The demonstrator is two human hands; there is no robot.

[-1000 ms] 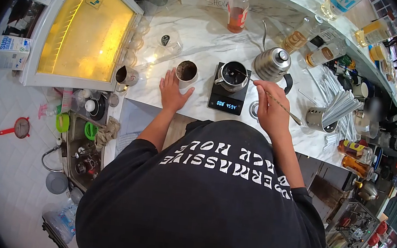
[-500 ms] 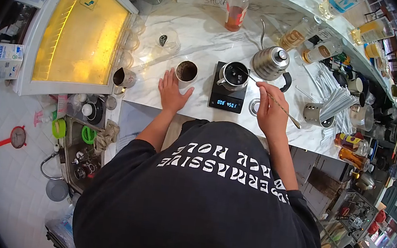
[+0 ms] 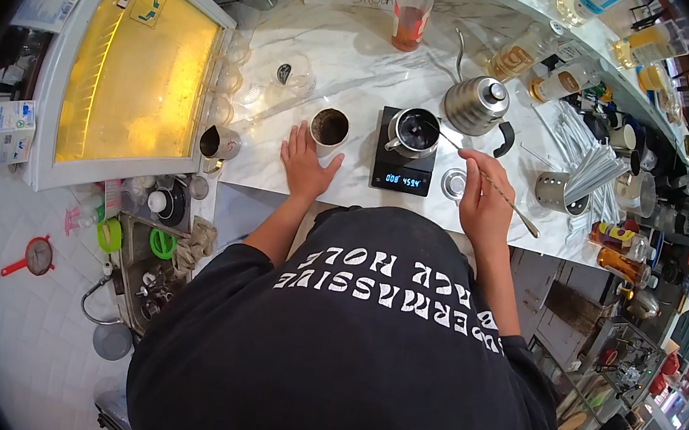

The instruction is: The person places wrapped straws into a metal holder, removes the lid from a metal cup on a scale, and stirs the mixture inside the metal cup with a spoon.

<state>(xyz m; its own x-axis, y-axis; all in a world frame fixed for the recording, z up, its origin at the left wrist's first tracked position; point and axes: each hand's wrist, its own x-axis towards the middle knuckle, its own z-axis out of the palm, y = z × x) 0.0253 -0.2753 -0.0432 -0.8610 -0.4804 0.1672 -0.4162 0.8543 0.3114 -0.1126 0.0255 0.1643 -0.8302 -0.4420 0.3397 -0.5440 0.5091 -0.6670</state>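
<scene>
My right hand (image 3: 488, 195) grips a long twisted bar spoon (image 3: 507, 200), whose far end dips into a small metal cup (image 3: 414, 132) of dark liquid. That cup stands on a black digital scale (image 3: 403, 178) with lit blue digits. Flat on the counter, fingers spread, my left hand (image 3: 308, 165) rests beside a white cup (image 3: 329, 127) with dark brown contents; the fingers are close to its side, and I cannot tell whether they touch it. A steel gooseneck kettle (image 3: 475, 105) stands behind and right of the scale. A small round metal piece (image 3: 453, 184) lies right of the scale.
Left of the counter (image 3: 361, 61) stands a yellow-lit fridge (image 3: 140, 68), with a metal pitcher (image 3: 219, 143) near it. A bottle of reddish liquid (image 3: 411, 16) is at the back. To the right, a perforated holder (image 3: 559, 194) stands by wrapped straws (image 3: 599, 170). The sink (image 3: 136, 277) is lower left.
The view has shifted slightly. My right hand has moved a little with the bar spoon in the metal cup. The scale's reading has changed; my left hand stays by the white cup.
</scene>
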